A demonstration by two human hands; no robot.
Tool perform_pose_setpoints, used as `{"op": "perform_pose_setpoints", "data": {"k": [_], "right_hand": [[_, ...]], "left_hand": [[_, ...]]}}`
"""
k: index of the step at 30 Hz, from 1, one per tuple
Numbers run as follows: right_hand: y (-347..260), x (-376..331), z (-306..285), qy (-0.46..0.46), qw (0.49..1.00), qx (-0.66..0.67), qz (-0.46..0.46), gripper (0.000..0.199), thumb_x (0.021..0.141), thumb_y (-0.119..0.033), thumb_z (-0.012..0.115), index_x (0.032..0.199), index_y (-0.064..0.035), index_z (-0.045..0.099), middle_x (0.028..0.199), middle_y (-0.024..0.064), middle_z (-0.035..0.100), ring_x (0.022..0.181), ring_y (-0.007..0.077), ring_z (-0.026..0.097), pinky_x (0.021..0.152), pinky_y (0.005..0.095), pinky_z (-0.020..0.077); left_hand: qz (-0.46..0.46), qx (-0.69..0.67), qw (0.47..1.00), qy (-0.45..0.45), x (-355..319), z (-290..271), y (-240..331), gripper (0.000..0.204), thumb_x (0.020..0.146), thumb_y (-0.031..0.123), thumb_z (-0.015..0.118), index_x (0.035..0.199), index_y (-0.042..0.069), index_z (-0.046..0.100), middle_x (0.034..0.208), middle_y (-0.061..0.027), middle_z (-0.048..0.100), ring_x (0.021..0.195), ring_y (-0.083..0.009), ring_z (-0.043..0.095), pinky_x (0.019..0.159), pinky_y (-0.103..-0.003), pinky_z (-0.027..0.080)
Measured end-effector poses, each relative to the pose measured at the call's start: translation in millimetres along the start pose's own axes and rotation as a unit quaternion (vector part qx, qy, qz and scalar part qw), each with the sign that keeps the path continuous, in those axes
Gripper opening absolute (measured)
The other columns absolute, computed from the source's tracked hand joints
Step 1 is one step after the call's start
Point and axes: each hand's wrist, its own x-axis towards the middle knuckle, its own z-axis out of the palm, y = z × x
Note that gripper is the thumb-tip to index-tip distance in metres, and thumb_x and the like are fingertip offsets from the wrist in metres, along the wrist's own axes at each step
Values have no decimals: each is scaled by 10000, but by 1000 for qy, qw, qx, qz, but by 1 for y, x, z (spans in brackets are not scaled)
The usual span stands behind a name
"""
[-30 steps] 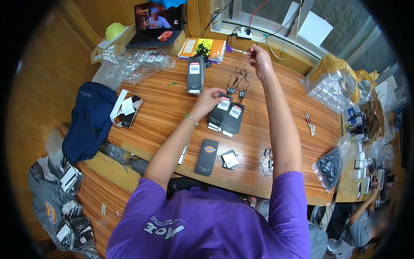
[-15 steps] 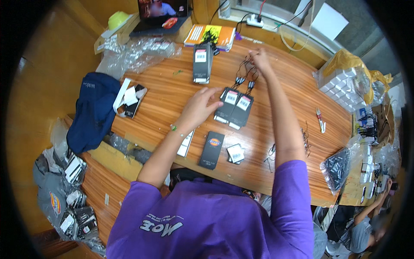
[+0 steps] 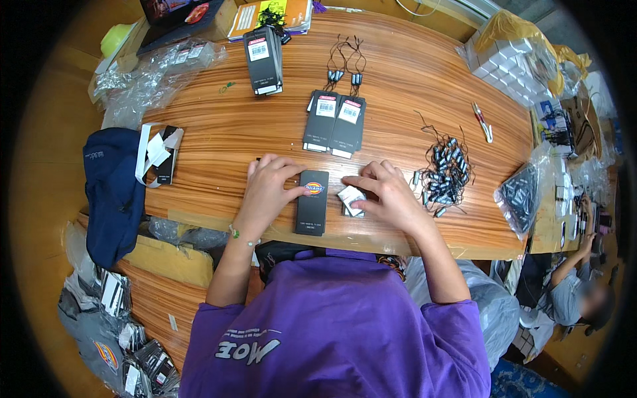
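The left hand (image 3: pixel 269 188) rests half-curled with fingertips on the black card (image 3: pixel 312 201) lying between both hands. The right hand (image 3: pixel 385 191) pinches small tags (image 3: pixel 351 199) beside it. Those loose tags could slide off the worktop (image 3: pixel 219 126) edge just below.

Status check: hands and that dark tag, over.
Left hand touching black hang tag flat on wooden table. Right hand on small white tags. Black string pile beside right hand.
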Motion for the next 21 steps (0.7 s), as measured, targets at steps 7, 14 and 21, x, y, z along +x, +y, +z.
{"op": "perform_pose_setpoints", "data": {"k": [7,14,21], "right_hand": [[-1,-3,13,97,995,15,25,351,657,-118,714,995,-74,632,924,71,532,911,256,480,827,358,396],[-1,-3,15,68,992,85,63,336,640,-44,716,962,-44,622,903,66,536,905,240,479,782,321,417],[11,-10,28,109,933,299,166,210,732,-23,669,923,-30,583,739,27,543,677,102,487,603,233,401]], "left_hand": [[49,-10,996,76,-9,1,-1,386,616,278,735,954,105,673,964,-12,600,925,-214,481,842,-349,349],[72,20,994,81,-14,-2,-2,323,646,255,720,917,94,652,980,-13,566,975,-225,449,860,-360,334],[33,25,997,69,-13,-2,3,362,635,264,724,929,74,635,988,-16,543,1004,-233,417,892,-368,314]]}}
